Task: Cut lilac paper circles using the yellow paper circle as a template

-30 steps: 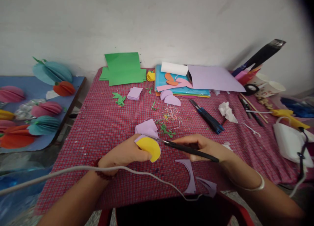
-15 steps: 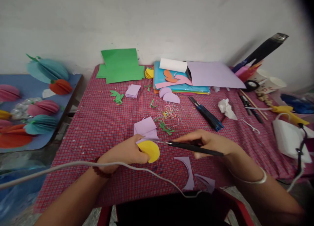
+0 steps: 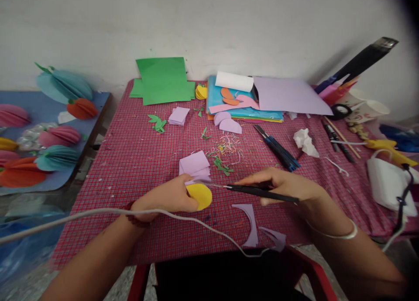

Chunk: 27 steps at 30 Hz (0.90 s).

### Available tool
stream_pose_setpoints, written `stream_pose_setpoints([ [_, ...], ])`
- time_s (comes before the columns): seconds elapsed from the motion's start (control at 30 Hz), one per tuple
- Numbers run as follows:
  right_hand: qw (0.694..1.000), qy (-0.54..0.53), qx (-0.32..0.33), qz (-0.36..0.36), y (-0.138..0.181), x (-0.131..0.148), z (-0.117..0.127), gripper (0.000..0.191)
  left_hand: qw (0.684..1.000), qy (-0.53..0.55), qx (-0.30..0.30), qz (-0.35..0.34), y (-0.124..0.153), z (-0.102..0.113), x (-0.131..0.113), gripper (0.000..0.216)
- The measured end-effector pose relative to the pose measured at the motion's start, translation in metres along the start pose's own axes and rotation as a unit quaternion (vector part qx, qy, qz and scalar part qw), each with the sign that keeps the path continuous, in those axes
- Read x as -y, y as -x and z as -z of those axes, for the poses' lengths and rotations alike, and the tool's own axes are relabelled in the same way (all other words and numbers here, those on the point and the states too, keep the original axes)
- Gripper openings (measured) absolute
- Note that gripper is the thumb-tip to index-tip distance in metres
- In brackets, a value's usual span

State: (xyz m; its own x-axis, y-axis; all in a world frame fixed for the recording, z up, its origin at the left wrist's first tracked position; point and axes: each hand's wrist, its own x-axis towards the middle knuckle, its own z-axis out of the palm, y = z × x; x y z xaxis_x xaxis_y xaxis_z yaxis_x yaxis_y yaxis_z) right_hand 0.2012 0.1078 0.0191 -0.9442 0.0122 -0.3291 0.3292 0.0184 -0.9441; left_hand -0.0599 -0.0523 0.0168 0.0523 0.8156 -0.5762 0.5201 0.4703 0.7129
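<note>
My left hand [image 3: 173,194] pinches a yellow paper disc [image 3: 200,197] together with purple paper behind its upper edge. Black-handled scissors [image 3: 262,193] are in my right hand [image 3: 278,185], their blades pointing left along the purple paper at the disc's top edge. Just beyond my left fingers lies a stack of purple paper squares [image 3: 194,163]. Two purple offcuts, one curved strip [image 3: 250,227] and a bent scrap [image 3: 274,237], rest near the table's front edge. A white cord [image 3: 183,222] runs across my left wrist.
Behind my hands are green leaf cutouts [image 3: 157,123], purple half circles [image 3: 230,125], shredded paper [image 3: 229,146] and a blue-black cutter [image 3: 279,150]. Green sheets [image 3: 163,80] stand by the wall. A yellow glue gun [image 3: 386,148] lies right; paper ornaments [image 3: 60,136] sit on the left table.
The scissor blades and both hands stay close together at the disc's edge, with only a slight shift of the paper. The whole view has tilted a little.
</note>
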Motion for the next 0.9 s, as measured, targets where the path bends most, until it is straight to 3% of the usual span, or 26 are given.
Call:
stream_pose_setpoints([
  [0.27, 0.997, 0.058, 0.015, 0.039, 0.003, 0.0, 0.012, 0.069, 1.0, -0.003, 0.017, -0.018, 0.003, 0.002, -0.007, 0.026],
  [0.5, 0.999, 0.018, 0.035, -0.024, 0.011, 0.003, 0.018, 0.071, 0.998, 0.022, 0.042, -0.048, 0.0, -0.002, -0.005, 0.023],
  [0.7, 0.995, 0.009, 0.083, -0.047, -0.003, 0.019, 0.015, 0.067, 0.99, 0.061, 0.075, -0.106, -0.004, -0.011, 0.0, 0.011],
  [0.9, 0.993, 0.013, 0.111, -0.034, -0.013, 0.033, 0.02, 0.065, 0.988, 0.089, 0.091, -0.083, -0.001, -0.009, 0.003, 0.013],
])
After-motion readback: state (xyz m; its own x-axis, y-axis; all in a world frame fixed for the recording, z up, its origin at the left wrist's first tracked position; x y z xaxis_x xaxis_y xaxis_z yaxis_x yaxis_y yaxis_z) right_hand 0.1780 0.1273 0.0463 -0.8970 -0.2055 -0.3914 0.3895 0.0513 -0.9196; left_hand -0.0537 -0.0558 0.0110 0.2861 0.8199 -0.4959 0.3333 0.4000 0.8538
